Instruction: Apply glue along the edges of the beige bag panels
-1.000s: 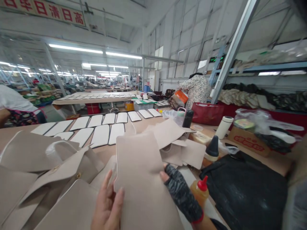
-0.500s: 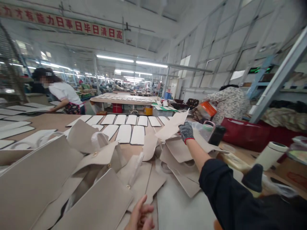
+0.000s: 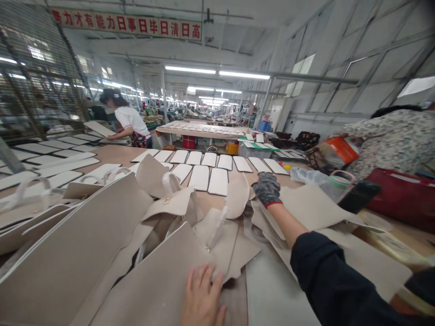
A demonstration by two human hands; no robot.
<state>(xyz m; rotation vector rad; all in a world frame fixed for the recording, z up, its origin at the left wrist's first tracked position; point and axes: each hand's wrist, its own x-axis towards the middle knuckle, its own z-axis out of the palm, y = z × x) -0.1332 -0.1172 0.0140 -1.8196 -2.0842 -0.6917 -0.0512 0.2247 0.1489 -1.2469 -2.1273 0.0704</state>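
Note:
My bare left hand lies with its fingers spread on a large beige bag panel at the bottom centre. Farther forward and to the right, my right hand wears a grey knit glove with a red cuff. Its fingers point down onto a pile of beige pieces, and the fingertips are hidden, so whether it grips one cannot be told. Between the hands lie beige flaps with a wrapped handle and a small gold clasp. A large upright beige panel leans at the left.
Rows of white dark-edged panels lie across the brown table. A person in a white shirt bends over the far left side. At right are a person in a patterned top, a red bag and a black object.
The view has turned left. My left hand has come forward and flattened onto the beige panel. The pale piece that my right hand held up is no longer raised; that hand is now lower, over the pile.

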